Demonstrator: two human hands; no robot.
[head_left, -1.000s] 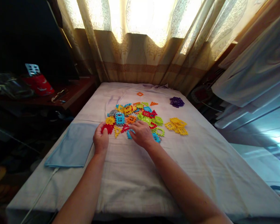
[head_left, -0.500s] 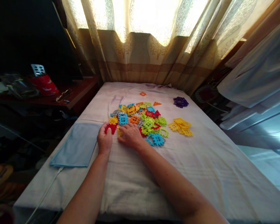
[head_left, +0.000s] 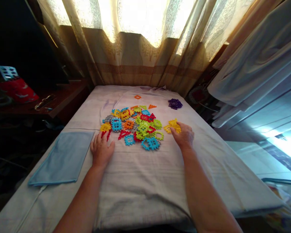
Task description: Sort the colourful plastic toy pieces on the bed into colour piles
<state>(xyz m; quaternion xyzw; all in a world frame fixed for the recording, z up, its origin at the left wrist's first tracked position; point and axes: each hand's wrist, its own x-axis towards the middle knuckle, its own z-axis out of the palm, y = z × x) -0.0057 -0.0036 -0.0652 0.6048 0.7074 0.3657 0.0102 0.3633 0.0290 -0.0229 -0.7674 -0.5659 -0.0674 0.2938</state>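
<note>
- The left hand [head_left: 102,149] lies palm down at the near left edge of the mixed pile [head_left: 142,127], its thumb standing apart from the loosely spread fingers.
- A red piece [head_left: 109,135] shows just past those fingertips, partly hidden by them; whether they touch it cannot be told. A yellow piece [head_left: 105,127] lies right beyond.
- The right hand [head_left: 184,135] is at the yellow pile [head_left: 172,123], right of the mixed pile, its thumb and fingers over the near right part of the yellow pieces. Whether it pinches one or only rests there cannot be told, as the hand hides the contact.
- The mixed pile lies in the middle of the table [head_left: 135,184], with blue, green, red, orange, yellow and grey toy pieces overlapping.
- A blue square [head_left: 129,139] lies at its near edge, between the two hands, with a red triangle [head_left: 123,134] just behind it to the left.
- A purple pile [head_left: 175,104] sits farther back on the right, apart from the others.
- An orange triangle [head_left: 152,106] lies behind the mixed pile, near it.
- A folded blue cloth [head_left: 63,158] lies left of the left hand, and a white cord [head_left: 29,208] runs from its near edge.
</note>
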